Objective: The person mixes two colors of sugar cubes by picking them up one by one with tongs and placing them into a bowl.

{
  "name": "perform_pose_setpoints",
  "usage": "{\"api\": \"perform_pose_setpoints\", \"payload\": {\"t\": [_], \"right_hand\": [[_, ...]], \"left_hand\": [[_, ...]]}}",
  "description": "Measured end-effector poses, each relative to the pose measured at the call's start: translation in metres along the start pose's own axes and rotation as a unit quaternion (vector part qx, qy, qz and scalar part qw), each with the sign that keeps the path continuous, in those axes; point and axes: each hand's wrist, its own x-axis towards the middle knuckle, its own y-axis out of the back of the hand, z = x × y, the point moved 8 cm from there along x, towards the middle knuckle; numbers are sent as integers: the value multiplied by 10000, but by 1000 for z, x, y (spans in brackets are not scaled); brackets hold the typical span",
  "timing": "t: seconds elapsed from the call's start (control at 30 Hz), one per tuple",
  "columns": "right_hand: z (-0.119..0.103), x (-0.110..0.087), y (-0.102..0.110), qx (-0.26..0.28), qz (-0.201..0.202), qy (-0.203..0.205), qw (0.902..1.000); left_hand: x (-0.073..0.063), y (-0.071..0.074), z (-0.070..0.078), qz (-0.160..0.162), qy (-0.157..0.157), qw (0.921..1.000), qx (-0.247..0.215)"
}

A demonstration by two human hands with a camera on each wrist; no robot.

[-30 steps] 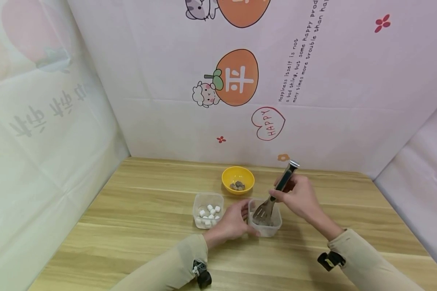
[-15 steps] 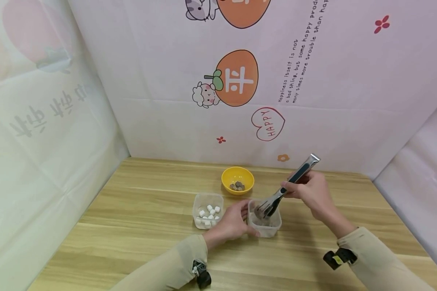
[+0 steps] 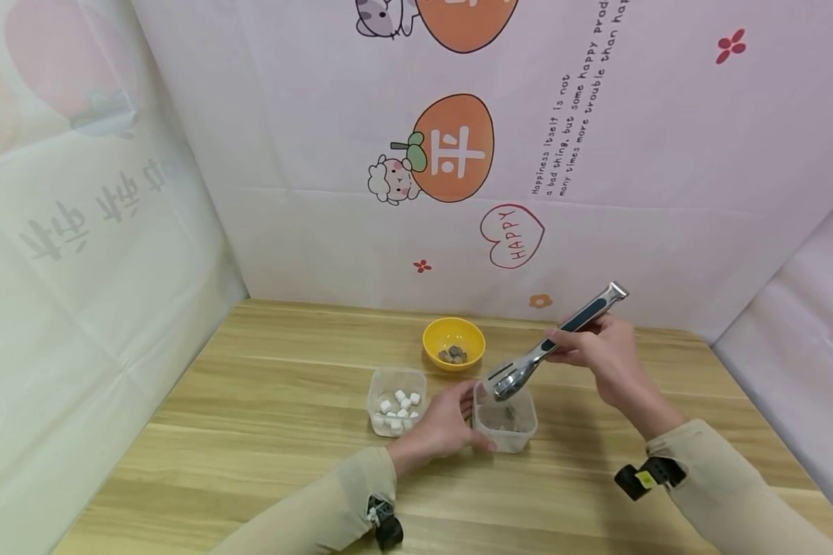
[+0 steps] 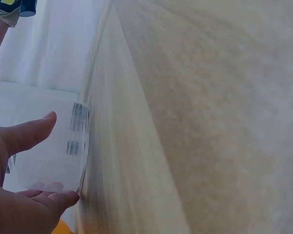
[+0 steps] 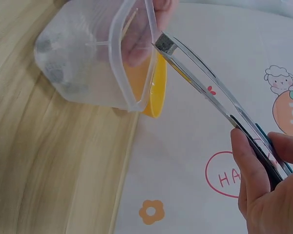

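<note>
My right hand (image 3: 607, 361) holds metal tongs (image 3: 557, 341) with dark grip inlays, pinched between thumb and fingers. In the right wrist view, a small grey-brown cube (image 5: 165, 44) sits between the tong tips, just outside the rim of a clear plastic container. My left hand (image 3: 444, 424) grips this container (image 3: 505, 442) from its left side, thumb at the near wall and fingers behind. Several dark pieces (image 5: 53, 72) lie inside it, blurred through the plastic.
A yellow bowl (image 3: 454, 327) holding several grey-brown cubes (image 3: 453, 354) stands behind the containers. Left of my left hand is a second clear container (image 3: 382, 378) with several white cubes (image 3: 401, 402). A printed cloth wall (image 3: 319, 247) rises behind the wooden table (image 3: 264, 432).
My right hand has moved right and up, lifting the tongs from inside the container to above its rim, now tilted lower. My left hand and the container stay in place.
</note>
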Motion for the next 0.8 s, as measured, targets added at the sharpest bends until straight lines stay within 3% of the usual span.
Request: {"api": "perform_pose_setpoints", "payload": {"t": [0.37, 0.8], "right_hand": [[-3, 17, -5, 353, 356, -44, 9987], [5, 36, -29, 591, 890, -41, 9943]], "left_hand": [[-1, 0, 2, 11, -14, 10000, 67], [-1, -1, 2, 20, -46, 10000, 60]]}}
